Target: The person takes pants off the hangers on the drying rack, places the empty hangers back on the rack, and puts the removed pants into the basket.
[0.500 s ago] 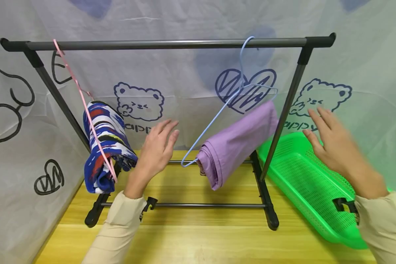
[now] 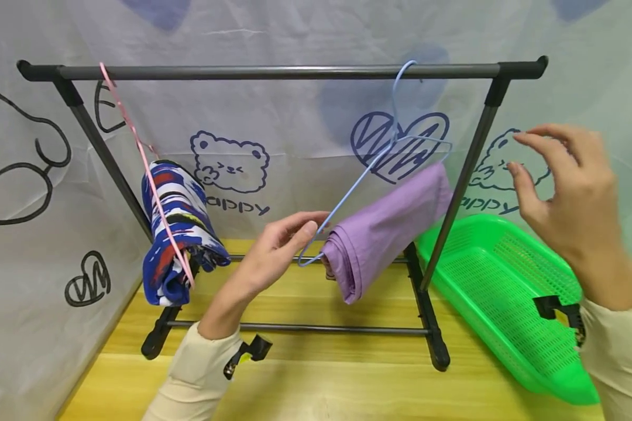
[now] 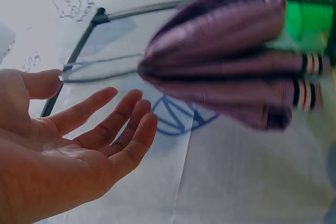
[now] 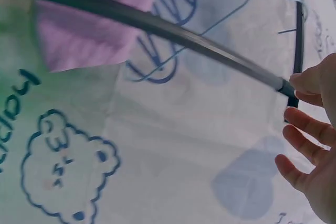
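A folded purple cloth garment (image 2: 384, 225) hangs over the lower bar of a light blue hanger (image 2: 355, 187), which is hooked on the rack's top rail. My left hand (image 2: 281, 251) is at the hanger's lower left corner, thumb and fingers apart around the wire. In the left wrist view, that hand's thumb tip (image 3: 50, 84) overlaps the hanger's end, and the garment lies beyond the fingers. Holding nothing, my right hand (image 2: 581, 193) is raised right of the rack's right post, its fingers bent and parted from the thumb.
A blue, white and red patterned garment (image 2: 176, 225) hangs on a pink hanger (image 2: 147, 169) at the rack's left. The dark metal rack (image 2: 274, 72) stands on a wooden table (image 2: 316, 386). A green perforated basket (image 2: 497, 292) lies at the right, below my right hand.
My left hand has moved right to the blue hanger's lower corner. My right hand has shifted right and up, its fingers now more bent. The view has turned slightly left.
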A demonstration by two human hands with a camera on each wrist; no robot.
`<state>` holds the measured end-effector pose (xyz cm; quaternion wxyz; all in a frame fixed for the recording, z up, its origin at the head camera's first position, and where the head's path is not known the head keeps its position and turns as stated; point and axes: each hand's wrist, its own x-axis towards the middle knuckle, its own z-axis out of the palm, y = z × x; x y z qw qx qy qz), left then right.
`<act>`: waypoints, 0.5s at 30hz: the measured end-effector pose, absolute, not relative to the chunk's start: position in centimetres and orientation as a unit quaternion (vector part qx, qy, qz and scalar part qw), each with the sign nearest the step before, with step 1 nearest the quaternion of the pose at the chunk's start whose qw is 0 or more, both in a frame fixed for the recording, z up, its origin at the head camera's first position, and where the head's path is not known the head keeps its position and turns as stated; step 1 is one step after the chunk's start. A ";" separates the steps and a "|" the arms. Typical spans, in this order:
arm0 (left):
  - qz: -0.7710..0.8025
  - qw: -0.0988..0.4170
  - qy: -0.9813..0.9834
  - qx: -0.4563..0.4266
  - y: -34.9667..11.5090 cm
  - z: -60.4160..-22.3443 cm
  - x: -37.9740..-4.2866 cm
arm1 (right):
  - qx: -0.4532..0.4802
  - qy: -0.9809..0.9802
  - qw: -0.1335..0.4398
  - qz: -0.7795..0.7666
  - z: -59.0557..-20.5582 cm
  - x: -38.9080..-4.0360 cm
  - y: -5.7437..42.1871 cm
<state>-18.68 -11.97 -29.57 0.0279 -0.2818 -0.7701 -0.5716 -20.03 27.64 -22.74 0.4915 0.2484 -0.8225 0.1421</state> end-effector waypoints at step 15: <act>-0.670 -0.063 -0.691 -0.265 -9.8 -27.9 -17.0 | 0.293 -0.785 0.528 0.137 -17.0 -22.9 23.8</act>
